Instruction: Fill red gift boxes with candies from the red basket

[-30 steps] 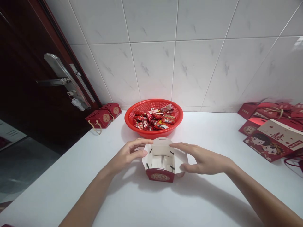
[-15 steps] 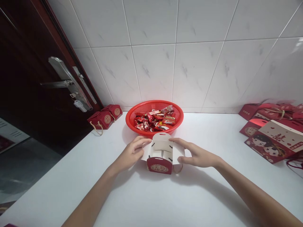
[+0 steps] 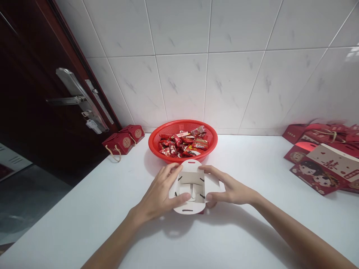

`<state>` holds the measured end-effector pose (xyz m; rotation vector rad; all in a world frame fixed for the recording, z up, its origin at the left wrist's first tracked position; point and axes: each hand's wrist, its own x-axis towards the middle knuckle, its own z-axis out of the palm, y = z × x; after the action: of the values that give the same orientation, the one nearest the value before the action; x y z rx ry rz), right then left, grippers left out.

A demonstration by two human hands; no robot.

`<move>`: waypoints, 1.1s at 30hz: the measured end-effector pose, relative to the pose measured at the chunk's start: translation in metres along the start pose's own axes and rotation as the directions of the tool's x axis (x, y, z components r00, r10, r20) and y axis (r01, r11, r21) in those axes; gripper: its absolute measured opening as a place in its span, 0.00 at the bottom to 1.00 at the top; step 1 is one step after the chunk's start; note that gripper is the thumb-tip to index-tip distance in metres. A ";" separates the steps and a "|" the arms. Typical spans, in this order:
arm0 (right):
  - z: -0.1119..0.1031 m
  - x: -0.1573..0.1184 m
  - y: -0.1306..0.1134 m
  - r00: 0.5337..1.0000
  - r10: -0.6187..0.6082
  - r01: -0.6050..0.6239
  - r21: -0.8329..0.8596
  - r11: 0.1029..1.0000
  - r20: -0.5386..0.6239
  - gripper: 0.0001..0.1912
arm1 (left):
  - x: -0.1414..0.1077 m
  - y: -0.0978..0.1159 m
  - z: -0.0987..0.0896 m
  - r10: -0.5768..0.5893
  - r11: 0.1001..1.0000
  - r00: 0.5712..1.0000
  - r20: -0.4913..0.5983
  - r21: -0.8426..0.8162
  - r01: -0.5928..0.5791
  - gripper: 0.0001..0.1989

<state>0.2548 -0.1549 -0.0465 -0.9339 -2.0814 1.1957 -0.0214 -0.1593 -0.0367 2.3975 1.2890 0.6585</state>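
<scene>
A small carton box (image 3: 190, 207) with a white inside stands on the white table, its top flaps spread outward. Its inside shows no contents. My left hand (image 3: 165, 190) lies over the box's left side, thumb on the front flap and fingers along the left edge. On the right, my right hand (image 3: 228, 186) grips the right side and flap between thumb and fingers. Just behind the box is a red plastic basket (image 3: 153, 144) holding several wrapped candies (image 3: 183, 144).
Two closed red boxes (image 3: 123, 140) with cord handles stand at the table's back left. Several red boxes and flat printed cartons (image 3: 322, 164) lie at the right. A dark door (image 3: 42, 112) is beyond the left edge, and a tiled wall (image 3: 179, 86) rises behind.
The front flap has folded down toward me, showing its white inner side. My left hand has moved right, its thumb now over that flap. My right hand has shifted slightly toward me.
</scene>
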 end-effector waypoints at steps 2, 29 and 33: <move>0.000 0.001 0.001 1.000 -0.006 0.006 0.005 1.000 0.014 0.43 | 0.000 0.000 -0.001 -0.014 0.999 0.997 0.072 0.036 0.011 0.55; 0.006 0.005 0.013 0.998 0.038 -0.042 0.084 0.996 0.051 0.50 | 0.005 -0.003 0.001 -0.006 0.981 0.990 0.141 -0.191 0.034 0.54; 0.008 0.004 0.017 1.000 0.013 -0.012 0.053 0.999 -0.004 0.52 | 0.003 -0.007 0.006 -0.032 0.988 0.993 0.112 -0.149 0.048 0.60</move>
<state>0.2517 -0.1495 -0.0644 -0.9255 -2.0335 1.2480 -0.0210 -0.1534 -0.0444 2.2464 1.1945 0.5838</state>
